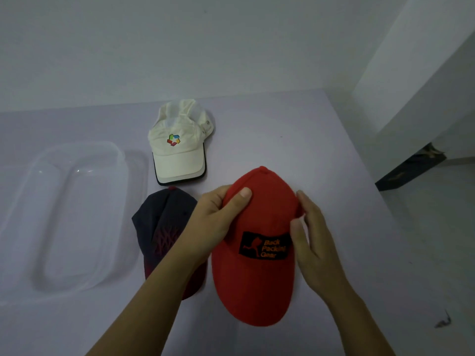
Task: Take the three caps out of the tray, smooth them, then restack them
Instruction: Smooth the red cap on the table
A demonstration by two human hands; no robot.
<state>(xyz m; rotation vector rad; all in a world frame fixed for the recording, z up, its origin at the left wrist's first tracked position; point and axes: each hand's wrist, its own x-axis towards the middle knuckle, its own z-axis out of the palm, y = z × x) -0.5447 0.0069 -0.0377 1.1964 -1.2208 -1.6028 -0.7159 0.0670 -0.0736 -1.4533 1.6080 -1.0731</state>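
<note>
red cap: the red cap (257, 253) sits between my two hands at the near middle of the tabletop, brim toward me, crown away from me. a black patch with orange lettering and a running figure is on its front.
my left hand: my left hand (218, 222) grips the left side of the crown, thumb lying on top of the fabric and the fingers wrapped under the edge, so it is clamped on the red cap.
my right hand: my right hand (312, 235) presses against the right side of the crown, thumb near the patch and fingers curled along the side, touching the cloth. i cannot tell whether it pinches the fabric or only rests on it.
dark cap: the dark navy cap (164, 227) lies flat just left of the red one, partly under my left wrist, with a red button on top, a reddish line pattern on the front and a dark red brim.
white cap: the cream cap (180, 147) lies further away, beyond the other two, brim toward me with a dark trim, a many-coloured logo on the front.
tray: the clear plastic tray (77, 214) stands at the left with none of the caps in it, near the dark cap.
tabletop: the pale lilac tabletop (308, 140) carries all of it and runs up to a white wall.
</note>
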